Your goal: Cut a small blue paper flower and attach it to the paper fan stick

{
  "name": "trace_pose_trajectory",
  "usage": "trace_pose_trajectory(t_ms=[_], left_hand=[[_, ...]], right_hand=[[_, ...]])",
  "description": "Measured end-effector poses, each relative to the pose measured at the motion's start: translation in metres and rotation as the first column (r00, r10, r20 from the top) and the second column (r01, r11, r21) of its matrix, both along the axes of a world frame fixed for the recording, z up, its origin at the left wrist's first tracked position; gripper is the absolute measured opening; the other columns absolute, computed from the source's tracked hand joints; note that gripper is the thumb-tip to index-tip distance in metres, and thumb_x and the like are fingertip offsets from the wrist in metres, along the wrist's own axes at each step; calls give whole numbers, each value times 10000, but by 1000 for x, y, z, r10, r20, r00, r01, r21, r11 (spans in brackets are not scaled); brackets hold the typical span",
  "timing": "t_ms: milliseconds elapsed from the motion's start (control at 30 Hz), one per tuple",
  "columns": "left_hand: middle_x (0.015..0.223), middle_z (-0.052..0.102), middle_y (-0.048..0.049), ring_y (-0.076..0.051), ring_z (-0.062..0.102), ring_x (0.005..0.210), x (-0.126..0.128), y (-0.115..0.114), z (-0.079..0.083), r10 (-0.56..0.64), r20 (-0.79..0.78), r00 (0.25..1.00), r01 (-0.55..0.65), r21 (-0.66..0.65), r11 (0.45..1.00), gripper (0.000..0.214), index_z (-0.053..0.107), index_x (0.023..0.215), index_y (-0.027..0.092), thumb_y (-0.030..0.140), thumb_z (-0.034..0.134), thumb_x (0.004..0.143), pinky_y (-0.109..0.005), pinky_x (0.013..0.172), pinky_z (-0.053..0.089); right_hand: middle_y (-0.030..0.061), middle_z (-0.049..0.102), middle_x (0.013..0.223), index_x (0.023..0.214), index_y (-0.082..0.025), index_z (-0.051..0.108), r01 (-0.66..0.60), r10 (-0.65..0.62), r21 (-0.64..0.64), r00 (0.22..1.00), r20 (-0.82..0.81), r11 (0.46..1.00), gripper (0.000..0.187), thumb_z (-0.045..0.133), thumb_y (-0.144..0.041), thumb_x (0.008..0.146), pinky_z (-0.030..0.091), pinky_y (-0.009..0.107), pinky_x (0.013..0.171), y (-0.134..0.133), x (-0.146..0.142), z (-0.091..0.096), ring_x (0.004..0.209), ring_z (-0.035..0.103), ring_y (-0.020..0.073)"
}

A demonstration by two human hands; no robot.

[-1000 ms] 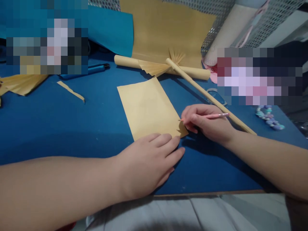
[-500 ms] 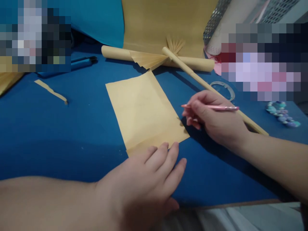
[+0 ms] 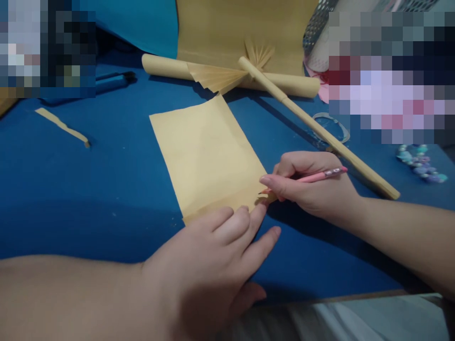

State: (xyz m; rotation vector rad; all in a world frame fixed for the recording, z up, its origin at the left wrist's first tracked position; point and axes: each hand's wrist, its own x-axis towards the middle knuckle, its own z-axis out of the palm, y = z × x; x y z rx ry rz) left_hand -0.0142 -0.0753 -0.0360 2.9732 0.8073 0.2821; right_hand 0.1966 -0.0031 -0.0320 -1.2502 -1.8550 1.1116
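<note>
My left hand (image 3: 209, 251) lies flat with its fingers apart, the fingertips resting on the near edge of a tan paper sheet (image 3: 206, 151). My right hand (image 3: 305, 182) grips a pink pencil (image 3: 322, 176) close to its tip. That tip meets the sheet's near right corner, where the paper edge looks ragged and the folded near strip ends. My left fingertips nearly touch the corner too. A shadow lies under my right hand.
A blue mat (image 3: 88, 161) covers the table. Behind the sheet lie a paper tube (image 3: 284, 84), a long paper rod (image 3: 313, 123) and a pleated paper fan (image 3: 216, 76). A paper strip (image 3: 62, 125), a blue pen-like object (image 3: 113, 81) and beads (image 3: 419, 163) lie about. Pixelated patches hide the top corners.
My right hand has brought the pencil tip down to the sheet's near right corner. My left fingers have shifted right along the near edge. The whole view has drifted slightly.
</note>
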Motion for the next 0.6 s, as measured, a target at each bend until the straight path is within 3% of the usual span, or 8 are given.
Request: trace_pose_trajectory(t_ms=[100,233,333,400,467,600], left_hand=[[1480,552,-190,-296,654,1201,-1,0,0,9,-2,1000,-9,0,1000,546,581,1410,152,457,510,963,-406,920,523],[1396,630,-183,-315,663,1189,-7,-3,3,-12,-29,1000,16,114,993,436,628,1326,117,342,477,984,-432,908,539],[1347,676,-106,-279,616,1225,-17,-9,9,-151,-65,986,163,254,954,381,641,1280,143,269,483,958,-412,951,539],[1364,657,8,-205,566,1240,-24,-15,12,-271,-81,959,283,308,908,352,665,1239,248,241,552,905,-302,928,555],[1321,658,86,-155,589,1124,-29,-22,13,-318,-68,946,325,276,905,387,680,1202,340,207,619,844,-222,788,582],[961,748,38,-163,575,621,-27,-27,15,-237,-81,968,244,78,967,495,653,1257,342,176,639,791,-323,437,487]], right_hand=[[-5,575,512,527,-205,508,36,-36,6,999,-26,999,444,765,-339,863,361,279,449,0,3,1,502,547,118],[-53,529,468,666,-208,535,113,-129,-71,949,-287,991,389,690,-462,917,286,244,359,7,12,-4,376,454,78],[-45,565,521,775,-217,557,98,-166,-179,892,-421,979,383,660,-562,906,295,236,345,15,16,-9,390,497,97],[-32,577,539,794,-220,565,97,-187,-229,890,-416,969,363,661,-550,910,314,234,370,18,18,-10,422,527,106],[-30,575,556,789,-226,563,104,-201,-254,896,-395,962,317,689,-491,906,326,230,386,19,18,-9,441,534,105],[-32,573,594,797,-236,559,111,-209,-270,906,-367,956,265,720,-422,894,337,225,389,17,17,-9,449,526,101]])
